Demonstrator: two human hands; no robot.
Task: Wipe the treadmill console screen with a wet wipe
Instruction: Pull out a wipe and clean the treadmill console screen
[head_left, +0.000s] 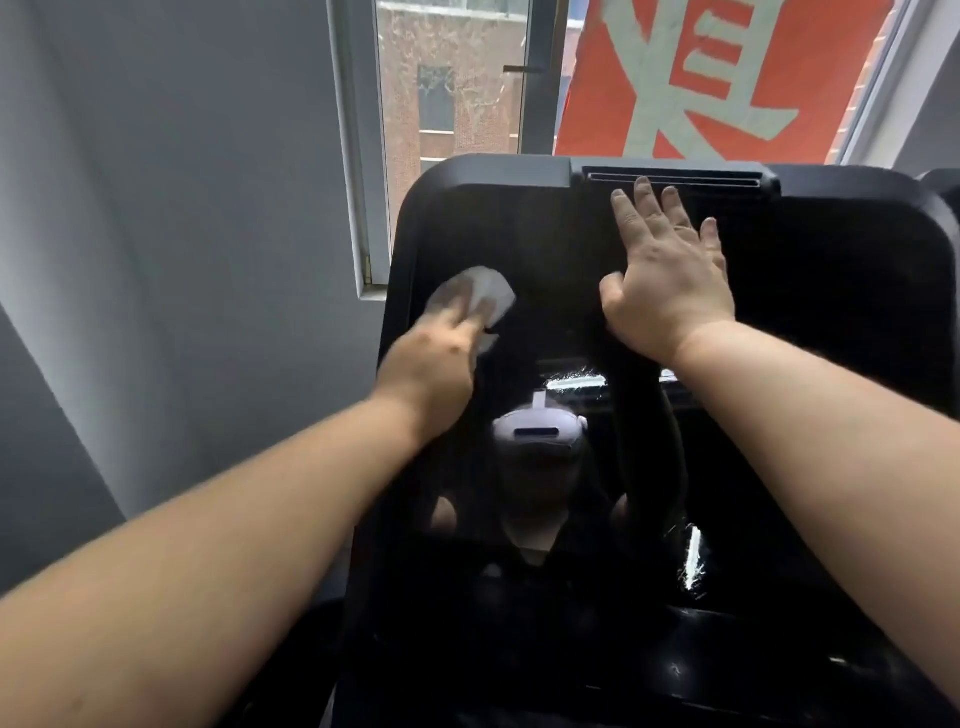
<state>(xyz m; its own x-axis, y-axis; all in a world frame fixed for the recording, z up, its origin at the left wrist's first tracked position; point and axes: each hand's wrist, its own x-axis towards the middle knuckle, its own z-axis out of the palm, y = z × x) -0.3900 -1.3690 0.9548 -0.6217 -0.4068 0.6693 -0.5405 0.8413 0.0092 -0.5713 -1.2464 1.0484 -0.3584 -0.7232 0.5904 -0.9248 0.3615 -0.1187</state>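
I am seeing just one piece of writing: a large pale Chinese character (655, 104) is showing on the red banner (587, 119) hanging outside the window (452, 104). The frame's top edge is cutting off its upper part, so I am not managing to read it.

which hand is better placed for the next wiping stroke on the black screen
Left. The left hand holds the crumpled white wet wipe against the upper left of the glossy black console screen; the right hand lies flat and empty near the top.
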